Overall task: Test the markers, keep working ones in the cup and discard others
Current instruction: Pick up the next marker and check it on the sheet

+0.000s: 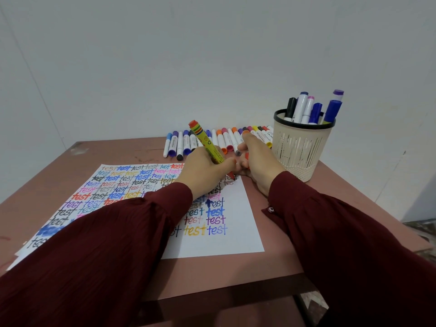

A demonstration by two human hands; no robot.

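Marker [208, 143], gripped by left hand [205, 171], touches paper [238, 234] near its right edge; right hand [258, 161] pinches red cap [246, 156] beside cup [297, 149].

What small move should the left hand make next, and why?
Probably the left hand should draw the yellow marker across the paper: its bare red tip points at the sheet, and the right hand holds a red cap.

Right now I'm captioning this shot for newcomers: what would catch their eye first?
The white paper sheet crowded with colourful "test" words, mid-table. Over it the left hand grips a yellow-green marker, red tip down, beside the right hand pinching a red cap. Right of them stands a beige slatted cup of markers.
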